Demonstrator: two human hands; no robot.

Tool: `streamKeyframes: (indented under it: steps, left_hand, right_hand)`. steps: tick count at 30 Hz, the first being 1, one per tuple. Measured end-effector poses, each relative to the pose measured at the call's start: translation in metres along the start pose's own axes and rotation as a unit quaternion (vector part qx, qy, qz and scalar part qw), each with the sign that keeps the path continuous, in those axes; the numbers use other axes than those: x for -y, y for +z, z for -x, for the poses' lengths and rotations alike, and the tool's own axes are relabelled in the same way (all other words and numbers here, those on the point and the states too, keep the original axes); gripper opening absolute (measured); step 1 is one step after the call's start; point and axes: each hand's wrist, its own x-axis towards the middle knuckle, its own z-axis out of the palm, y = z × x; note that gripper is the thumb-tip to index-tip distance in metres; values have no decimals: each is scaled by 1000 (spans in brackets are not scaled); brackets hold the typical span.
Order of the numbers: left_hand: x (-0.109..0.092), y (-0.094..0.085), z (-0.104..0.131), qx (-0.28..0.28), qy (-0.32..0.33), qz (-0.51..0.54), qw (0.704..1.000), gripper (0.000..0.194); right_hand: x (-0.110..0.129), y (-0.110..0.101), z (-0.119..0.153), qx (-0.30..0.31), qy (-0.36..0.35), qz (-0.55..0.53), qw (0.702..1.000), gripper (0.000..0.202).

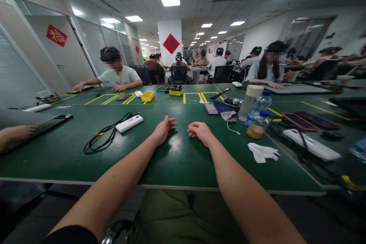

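My left hand (pixel 164 131) rests on its edge on the green table (pixel 177 164), fingers apart and loosely curved. Just under its fingers shows a bit of something small and red (pixel 169 133), mostly hidden by the hand. Across a short gap, my right hand (pixel 200 132) has its fingers curled in with the thumb against them. Whatever they hold, if anything, is hidden. A white power bank (pixel 129 124) with a coiled black cable (pixel 98 143) lies left of my left hand.
Right of my hands are a white cloth (pixel 262 152), plastic bottles (pixel 259 125), a pale tumbler (pixel 249 103), phones (pixel 300 122) and a white device (pixel 311 145). Yellow trays (pixel 147 97) stand farther back. People sit across the table; another person's hand (pixel 23 132) is at left.
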Motion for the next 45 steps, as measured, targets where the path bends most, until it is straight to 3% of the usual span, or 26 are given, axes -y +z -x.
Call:
streamKeyframes:
  steps: [3,6,8,10,12,15,21,26,31,34,36,38,42,45]
  left_hand:
    - [9,42,-4,31,-6,37,999,54]
    - [14,62,-4,85,-9,54,995,55]
    - [15,58,-4,77,20,-2,997,48]
    - [13,45,-3,31,68,-136,988,35]
    - [11,31,-2,8,105,-293,950,30]
    - [7,20,4,50,130,-437,889,32]
    - [4,31,15,103,164,-531,825,31]
    - [0,28,14,147,188,-554,797,27]
    - [-3,22,14,126,162,-521,828,30]
    - [-4,19,14,164,169,-488,841,27]
    - [-3,18,14,184,180,-476,841,24]
    - [-2,18,14,167,182,-457,855,20]
    - [1,23,15,100,116,-335,930,23]
    - [3,28,16,98,61,-209,971,24]
  right_hand:
    - [-4,-2,-3,-23,-11,62,998,6]
    - [-6,-3,-5,-29,-2,124,992,9]
    - [-6,-3,-6,-21,7,138,990,13]
    - [-5,-3,-6,-16,14,133,991,17]
    - [-5,-3,-6,-8,19,133,991,18]
    - [-5,-2,-3,5,-4,150,989,18]
    - [-1,-1,3,86,-76,176,978,15]
    - [3,-9,4,10,-81,320,944,14]
    - [7,-9,7,110,-76,422,896,18]
    - [6,-6,8,121,-100,427,890,10]
    - [5,-6,7,110,-115,418,894,6]
    - [3,-6,7,89,-126,411,899,6]
    - [2,-5,5,60,-129,374,916,3]
    - [2,-2,5,66,-102,257,959,4]
